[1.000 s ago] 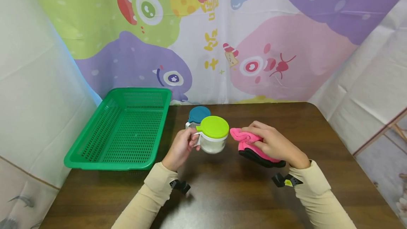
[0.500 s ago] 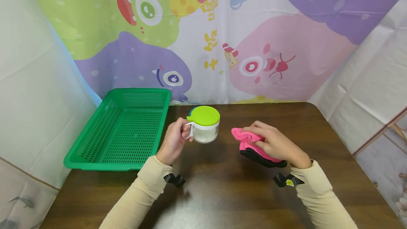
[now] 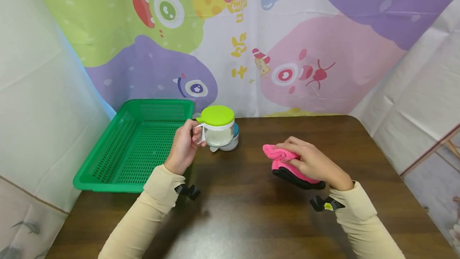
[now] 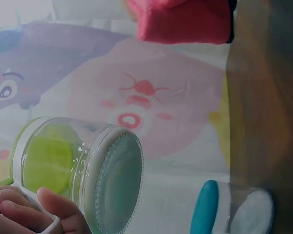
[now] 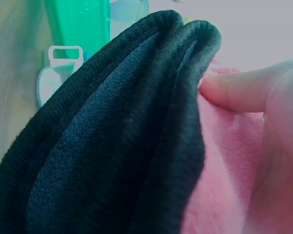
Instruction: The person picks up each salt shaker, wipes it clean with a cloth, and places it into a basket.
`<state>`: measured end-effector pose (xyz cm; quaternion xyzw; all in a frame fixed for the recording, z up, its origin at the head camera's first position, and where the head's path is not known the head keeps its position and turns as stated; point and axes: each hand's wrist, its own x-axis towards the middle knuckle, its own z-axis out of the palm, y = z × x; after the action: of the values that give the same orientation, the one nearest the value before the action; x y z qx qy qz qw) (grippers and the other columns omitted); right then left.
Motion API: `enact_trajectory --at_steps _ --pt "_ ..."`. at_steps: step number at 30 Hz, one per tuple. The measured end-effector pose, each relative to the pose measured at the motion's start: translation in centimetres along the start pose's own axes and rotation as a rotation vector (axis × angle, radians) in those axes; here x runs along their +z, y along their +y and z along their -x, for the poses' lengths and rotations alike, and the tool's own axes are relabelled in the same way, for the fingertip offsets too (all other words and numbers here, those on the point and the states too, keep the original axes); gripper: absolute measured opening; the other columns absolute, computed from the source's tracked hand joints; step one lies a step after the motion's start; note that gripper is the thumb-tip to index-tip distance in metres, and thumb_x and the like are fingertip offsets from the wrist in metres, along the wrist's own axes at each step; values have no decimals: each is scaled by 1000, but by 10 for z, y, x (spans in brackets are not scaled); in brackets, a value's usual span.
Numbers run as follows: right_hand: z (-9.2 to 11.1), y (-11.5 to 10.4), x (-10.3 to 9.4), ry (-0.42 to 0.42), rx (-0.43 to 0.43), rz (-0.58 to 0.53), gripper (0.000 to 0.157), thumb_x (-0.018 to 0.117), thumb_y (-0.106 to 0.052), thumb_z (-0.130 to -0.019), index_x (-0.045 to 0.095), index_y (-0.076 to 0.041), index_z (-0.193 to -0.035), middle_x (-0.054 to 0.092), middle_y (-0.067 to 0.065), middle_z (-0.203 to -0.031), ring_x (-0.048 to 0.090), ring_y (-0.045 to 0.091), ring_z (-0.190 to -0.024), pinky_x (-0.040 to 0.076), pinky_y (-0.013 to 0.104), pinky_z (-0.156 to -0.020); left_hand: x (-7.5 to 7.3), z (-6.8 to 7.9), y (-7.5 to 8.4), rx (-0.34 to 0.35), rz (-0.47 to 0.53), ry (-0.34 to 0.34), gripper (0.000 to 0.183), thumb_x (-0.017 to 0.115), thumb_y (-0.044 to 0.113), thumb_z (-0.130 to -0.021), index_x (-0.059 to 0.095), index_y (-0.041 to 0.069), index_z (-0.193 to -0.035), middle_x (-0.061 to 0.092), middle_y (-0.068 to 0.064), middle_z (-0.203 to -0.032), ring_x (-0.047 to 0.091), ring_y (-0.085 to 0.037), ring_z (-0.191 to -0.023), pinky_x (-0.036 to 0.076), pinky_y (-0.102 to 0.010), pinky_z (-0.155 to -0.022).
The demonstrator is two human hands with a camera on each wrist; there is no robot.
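My left hand (image 3: 183, 145) grips the white handle of a clear seasoning jar (image 3: 217, 134) with a lime-green lid, holding it up near the back of the table. Its clear ribbed base faces the left wrist camera, and the fingers (image 4: 19, 214) curl through the handle. Behind and below it stands a second jar (image 3: 231, 143) with a blue lid (image 4: 205, 207) and white contents, partly covered in the head view. On the right, my right hand (image 3: 310, 163) pinches a bunched pink cloth (image 3: 282, 155) with black edging (image 5: 132, 122), held over the table.
A green plastic basket (image 3: 134, 189) with slotted sides stands on the left of the brown wooden table (image 3: 251, 219). A cartoon-printed curtain (image 3: 233, 87) hangs along the table's back edge, and pale cloth screens (image 3: 413, 103) flank both sides.
My left hand has carried the green-lidded jar leftward and toward the back. The blue-lidded jar, mostly covered half a second ago, shows again at its lower right. My right hand is nearly still.
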<state>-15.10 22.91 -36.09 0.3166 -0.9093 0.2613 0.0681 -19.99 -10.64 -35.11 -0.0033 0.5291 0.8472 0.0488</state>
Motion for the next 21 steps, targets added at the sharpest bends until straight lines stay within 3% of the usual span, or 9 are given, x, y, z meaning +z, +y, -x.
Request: enact_trajectory --at_steps 21 --pt "-1 5 4 -22 10 -10 43 66 4 -82 65 -8 -123 62 0 -104 56 13 -89 48 26 -73 -26 -23 35 61 -1 91 31 33 13 -93 32 16 -62 30 7 -52 27 -11 -49 35 -26 -53"
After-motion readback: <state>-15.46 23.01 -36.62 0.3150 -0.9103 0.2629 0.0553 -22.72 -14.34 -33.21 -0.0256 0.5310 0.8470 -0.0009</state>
